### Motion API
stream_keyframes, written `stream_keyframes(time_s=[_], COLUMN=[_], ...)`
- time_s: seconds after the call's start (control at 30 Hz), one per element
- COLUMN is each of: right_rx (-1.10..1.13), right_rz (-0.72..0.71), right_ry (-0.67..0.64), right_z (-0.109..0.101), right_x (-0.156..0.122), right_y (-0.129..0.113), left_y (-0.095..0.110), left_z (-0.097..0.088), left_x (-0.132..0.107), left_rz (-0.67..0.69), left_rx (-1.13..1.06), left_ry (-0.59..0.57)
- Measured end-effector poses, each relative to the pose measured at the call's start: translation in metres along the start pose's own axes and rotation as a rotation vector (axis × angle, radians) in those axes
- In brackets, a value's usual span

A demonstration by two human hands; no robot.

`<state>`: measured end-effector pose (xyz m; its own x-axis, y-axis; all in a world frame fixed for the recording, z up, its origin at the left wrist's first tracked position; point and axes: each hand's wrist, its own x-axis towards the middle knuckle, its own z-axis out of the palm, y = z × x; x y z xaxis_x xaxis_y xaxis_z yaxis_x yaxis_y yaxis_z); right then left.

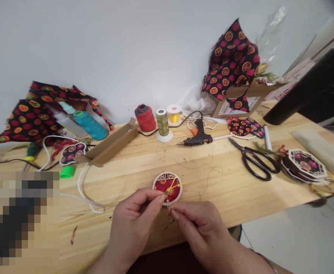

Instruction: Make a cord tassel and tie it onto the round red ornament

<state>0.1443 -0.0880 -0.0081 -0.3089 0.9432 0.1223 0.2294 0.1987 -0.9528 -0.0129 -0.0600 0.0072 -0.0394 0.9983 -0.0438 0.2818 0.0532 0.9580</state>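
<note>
In front of me is a round pendant [159,189], with a pale wooden frame, fretwork at its top and dark red patterned fabric inside. A thin yellow cord [171,183] loops across its face. My left hand [136,215] pinches the cord between thumb and index finger, over the pendant's lower left. My right hand [199,224] is closed in a pinch at the pendant's bottom rim, thumb and index finger together on its small lower tab. The fingertips hide most of that tab.
A black hot glue gun [197,137], black-handled scissors [254,158] and thread spools [163,123] lie beyond my hands. At the right is a stack of octagonal ornaments [306,165]. A cardboard tray [112,144] and a teal thread cone [91,125] stand left. The table's edge runs below my right hand.
</note>
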Motion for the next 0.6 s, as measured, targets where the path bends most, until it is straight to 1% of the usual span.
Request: stream_keyframes(time_s=[0.13,0.2,0.27,0.37,0.43,0.53,0.6], right_rx=[-0.044,-0.093,-0.187,-0.450,-0.668,-0.934,-1.032], right_rz=[-0.025,-0.047,-0.108,-0.276,-0.388,-0.497,-0.552], right_ry=[-0.009,-0.008,0.011,0.016,-0.022,-0.102,-0.140], right_z=[0.001,0.000,-0.001,-0.009,-0.016,-0.025,-0.030], right_x=[-0.003,-0.004,-0.004,-0.004,-0.002,0.001,0.003], right_y=[0.002,0.003,0.004,0.002,-0.002,-0.014,-0.023], left_y=[0.001,0.002,0.003,0.004,0.004,0.004,0.006], left_z=[0.000,0.000,0.000,-0.001,-0.001,-0.001,-0.001], left_x=[0.000,0.000,0.001,0.002,0.002,0.003,0.002], left_rz=[0.001,0.007,0.018,0.063,0.109,0.152,0.158], left_rx=[0.014,0.038,0.074,0.157,0.219,0.279,0.293], left_ry=[0.011,-0.002,-0.012,-0.055,-0.111,-0.208,-0.290])
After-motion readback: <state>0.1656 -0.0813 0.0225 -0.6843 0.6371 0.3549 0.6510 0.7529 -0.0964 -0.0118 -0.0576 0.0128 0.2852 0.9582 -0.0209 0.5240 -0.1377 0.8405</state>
